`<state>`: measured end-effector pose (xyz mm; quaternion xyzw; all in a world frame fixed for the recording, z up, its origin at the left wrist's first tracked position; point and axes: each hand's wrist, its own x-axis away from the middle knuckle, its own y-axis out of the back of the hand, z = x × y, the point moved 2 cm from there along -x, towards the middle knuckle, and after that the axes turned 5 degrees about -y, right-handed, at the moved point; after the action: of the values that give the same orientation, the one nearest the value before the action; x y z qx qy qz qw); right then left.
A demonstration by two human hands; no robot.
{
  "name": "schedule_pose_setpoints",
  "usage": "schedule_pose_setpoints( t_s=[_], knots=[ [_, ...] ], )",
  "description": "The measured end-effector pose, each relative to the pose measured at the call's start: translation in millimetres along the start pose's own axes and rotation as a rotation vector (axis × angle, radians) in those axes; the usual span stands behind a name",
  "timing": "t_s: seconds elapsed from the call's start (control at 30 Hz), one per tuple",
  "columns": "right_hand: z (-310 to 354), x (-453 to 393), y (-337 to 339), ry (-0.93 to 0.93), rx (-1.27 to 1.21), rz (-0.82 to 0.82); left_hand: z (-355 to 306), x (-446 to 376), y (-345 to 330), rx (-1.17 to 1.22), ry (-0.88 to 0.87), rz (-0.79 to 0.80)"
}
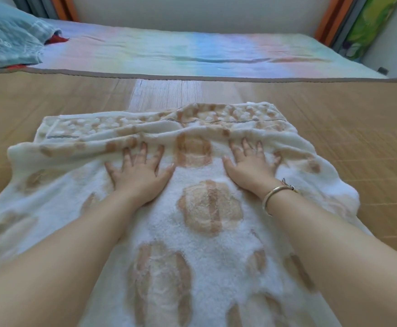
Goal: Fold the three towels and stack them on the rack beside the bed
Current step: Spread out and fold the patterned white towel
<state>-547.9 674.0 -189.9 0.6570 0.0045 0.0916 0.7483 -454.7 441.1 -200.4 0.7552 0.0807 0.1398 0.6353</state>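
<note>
Head view: blue pillow [8, 36] beyond towel [211, 208], mat [358, 138] underneath.

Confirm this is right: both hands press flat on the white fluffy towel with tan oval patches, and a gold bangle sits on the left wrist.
One detail is wrong: the gold bangle sits on the right wrist, not the left. The head view shows it. The rest holds: the left hand and the right hand both press flat, fingers spread, on the white fluffy towel with tan oval patches.
</note>
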Motion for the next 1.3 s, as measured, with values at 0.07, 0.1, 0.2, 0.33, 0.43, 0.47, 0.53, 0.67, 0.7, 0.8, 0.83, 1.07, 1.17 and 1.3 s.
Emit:
schedule_pose_setpoints(
  t_s=[0.07,0.1,0.2,0.33,0.43,0.47,0.53,0.67,0.7,0.8,0.83,1.07,1.17,1.3],
  knots=[
    [1.6,-20.2,-0.4,0.003,0.004,0.007,-0.3,-20.5,-0.1,-0.011,-0.008,-0.001],
    [2.6,-27.1,-0.3,0.01,-0.003,0.013,-0.1,-27.4,0.8,-0.017,-0.012,0.006],
    [0.1,-34.0,5.1,0.057,-0.071,0.005,-0.1,-37.6,4.6,-0.005,-0.021,0.034],
    [-10.7,10.5,20.7,0.185,-0.529,-0.083,-1.4,-9.3,5.6,0.043,-0.101,-0.046],
    [-19.0,71.9,31.9,0.157,-0.8,-0.117,-14.9,45.0,8.1,0.189,-0.247,-0.113],
    [-23.9,91.4,34.0,0.124,-0.83,-0.142,-23.5,67.2,10.5,0.259,-0.304,-0.104],
    [-38.7,134.4,39.3,0.023,-0.899,-0.192,-41.6,121.5,19.5,0.353,-0.416,-0.092],
    [-67.3,222.1,54.5,-0.149,-1.007,-0.064,-62.9,229.8,30.7,0.27,-0.63,0.051],
    [-74.1,242.4,55.6,-0.156,-0.985,-0.018,-64.8,250.7,29.4,0.232,-0.671,0.098],
    [-91.1,298.9,52.4,-0.246,-0.899,0.182,-68.9,293.8,22.1,0.007,-0.734,0.088],
    [-96.0,310.9,47.8,-0.304,-0.881,0.268,-71.4,298.8,21.2,-0.014,-0.709,0.057],
    [-92.9,345.0,19.2,-0.632,-1.675,0.473,-81.3,309.6,65.5,0.693,-0.401,0.023],
    [-68.7,327.6,22.7,-0.587,-1.975,0.445,-75.5,311.4,80.4,0.668,-0.425,0.156],
    [-28.1,310.8,32.1,-0.566,-2.106,0.517,-72.6,311.3,77.2,0.55,-0.427,0.317]
  ],
)
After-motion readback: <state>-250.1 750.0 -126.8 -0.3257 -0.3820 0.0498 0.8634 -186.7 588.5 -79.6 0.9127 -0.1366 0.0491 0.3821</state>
